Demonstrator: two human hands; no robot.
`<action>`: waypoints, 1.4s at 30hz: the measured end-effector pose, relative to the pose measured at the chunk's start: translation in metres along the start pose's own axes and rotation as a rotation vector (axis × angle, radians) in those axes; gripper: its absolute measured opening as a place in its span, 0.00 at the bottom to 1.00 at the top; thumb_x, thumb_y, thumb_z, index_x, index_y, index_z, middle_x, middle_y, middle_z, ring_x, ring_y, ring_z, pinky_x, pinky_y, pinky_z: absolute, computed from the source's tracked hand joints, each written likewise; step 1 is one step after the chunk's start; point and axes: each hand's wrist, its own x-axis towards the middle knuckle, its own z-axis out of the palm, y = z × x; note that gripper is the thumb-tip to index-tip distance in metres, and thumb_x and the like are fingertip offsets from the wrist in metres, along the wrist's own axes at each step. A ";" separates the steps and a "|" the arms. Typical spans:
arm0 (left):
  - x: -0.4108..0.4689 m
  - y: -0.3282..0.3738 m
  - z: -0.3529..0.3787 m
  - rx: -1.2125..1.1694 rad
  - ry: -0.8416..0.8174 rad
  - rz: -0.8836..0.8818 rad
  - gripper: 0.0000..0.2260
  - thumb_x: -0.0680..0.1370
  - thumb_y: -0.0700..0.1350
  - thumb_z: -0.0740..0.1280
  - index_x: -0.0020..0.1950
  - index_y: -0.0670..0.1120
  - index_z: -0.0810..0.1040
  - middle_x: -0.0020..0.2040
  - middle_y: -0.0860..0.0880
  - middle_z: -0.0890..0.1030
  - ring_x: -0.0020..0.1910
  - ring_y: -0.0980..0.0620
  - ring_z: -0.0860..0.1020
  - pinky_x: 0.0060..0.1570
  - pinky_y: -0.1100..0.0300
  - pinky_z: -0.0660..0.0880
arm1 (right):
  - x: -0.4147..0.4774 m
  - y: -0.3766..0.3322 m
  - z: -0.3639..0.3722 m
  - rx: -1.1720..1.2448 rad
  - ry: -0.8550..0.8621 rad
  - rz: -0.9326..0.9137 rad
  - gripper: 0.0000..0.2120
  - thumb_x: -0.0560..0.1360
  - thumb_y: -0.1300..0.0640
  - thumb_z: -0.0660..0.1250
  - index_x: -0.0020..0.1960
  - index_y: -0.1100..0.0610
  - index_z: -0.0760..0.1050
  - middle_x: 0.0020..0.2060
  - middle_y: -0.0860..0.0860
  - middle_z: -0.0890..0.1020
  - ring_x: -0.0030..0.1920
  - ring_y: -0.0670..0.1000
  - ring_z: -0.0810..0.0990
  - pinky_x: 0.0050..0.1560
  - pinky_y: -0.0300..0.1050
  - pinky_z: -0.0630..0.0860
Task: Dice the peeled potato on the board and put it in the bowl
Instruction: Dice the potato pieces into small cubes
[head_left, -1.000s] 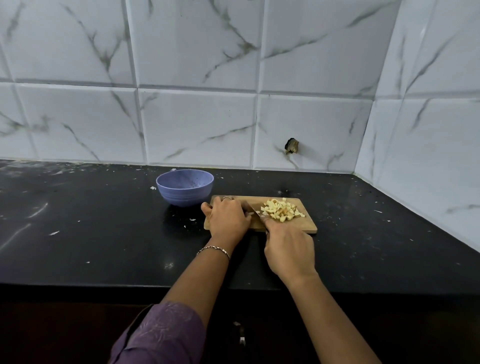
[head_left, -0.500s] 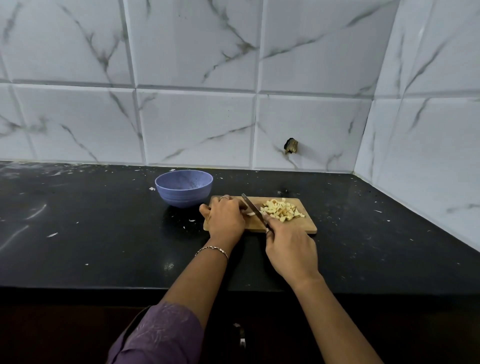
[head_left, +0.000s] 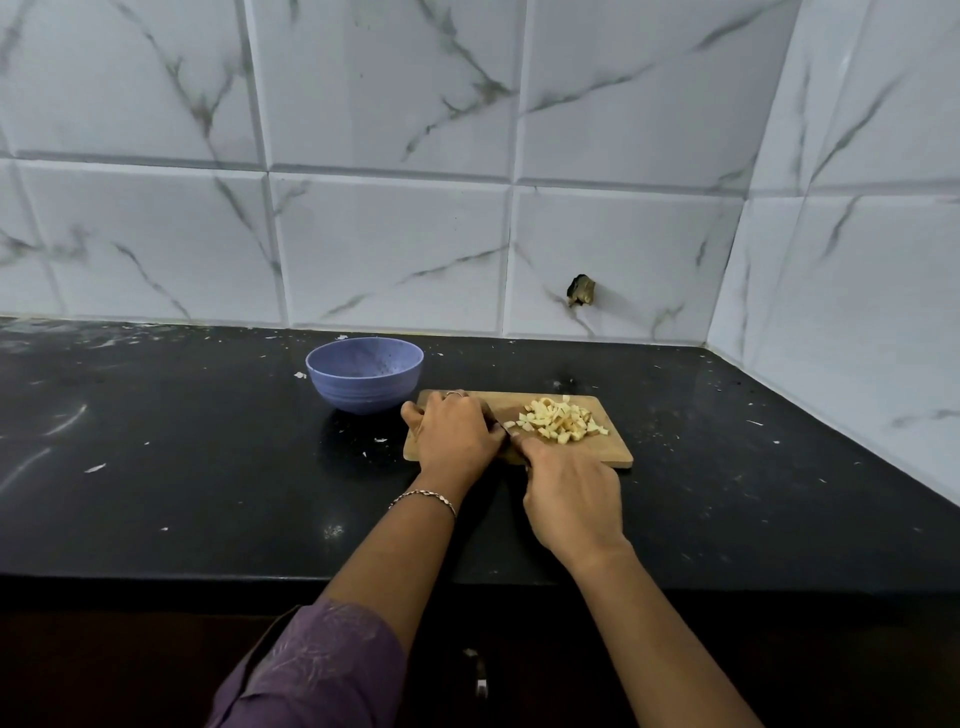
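- Head view: a blue-violet round bowl (head_left: 363, 374) stands on the black tabletop (head_left: 208, 467), just beside the far left corner of the cutting board (head_left: 613, 452). Whether the two touch cannot be told.
- The bowl's inner wall shows bare and matte, dotted with small dark specks. Faint ridges ring its outside.
- The board is a rectangular wooden slab with rounded corners and lies flat, toward the tabletop's back right corner.
- The diced potato (head_left: 558, 421) lies in a loose heap of small pale yellow cubes on the board's far right part. A few cubes have strayed toward its middle.
- The left hand (head_left: 457, 436) rests on the board's left half with its fingers curled down. What lies under them is hidden, so whether it grips anything cannot be told. It wears a ring (head_left: 454, 394), and a thin chain bracelet (head_left: 423, 496) circles the wrist.
- The right hand (head_left: 571, 499) is clenched around the knife (head_left: 500, 426) at the board's near edge. Only a short dark bit of the blade shows between the two hands.
- The tabletop is glossy dark stone, scattered with pale flecks.
- A purple patterned sleeve (head_left: 311, 670) covers the left upper arm.
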 end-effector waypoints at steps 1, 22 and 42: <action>0.000 0.000 0.000 0.003 -0.005 0.011 0.10 0.77 0.54 0.65 0.51 0.53 0.84 0.54 0.53 0.81 0.62 0.49 0.71 0.58 0.48 0.60 | 0.000 0.000 0.000 -0.001 0.002 0.015 0.19 0.80 0.60 0.61 0.69 0.47 0.72 0.44 0.47 0.82 0.44 0.49 0.80 0.38 0.42 0.71; -0.013 -0.016 -0.022 -0.047 0.086 -0.230 0.10 0.76 0.52 0.65 0.55 0.55 0.82 0.59 0.50 0.75 0.62 0.48 0.71 0.61 0.45 0.60 | -0.005 -0.002 -0.003 0.095 0.018 0.123 0.19 0.82 0.52 0.59 0.71 0.42 0.70 0.42 0.45 0.83 0.44 0.49 0.81 0.39 0.44 0.73; -0.013 -0.014 -0.012 0.102 -0.005 -0.046 0.14 0.78 0.58 0.64 0.53 0.52 0.83 0.60 0.49 0.74 0.62 0.47 0.68 0.58 0.46 0.59 | -0.008 0.001 -0.005 0.137 0.040 0.147 0.20 0.82 0.50 0.60 0.73 0.41 0.69 0.42 0.44 0.81 0.42 0.46 0.78 0.37 0.41 0.68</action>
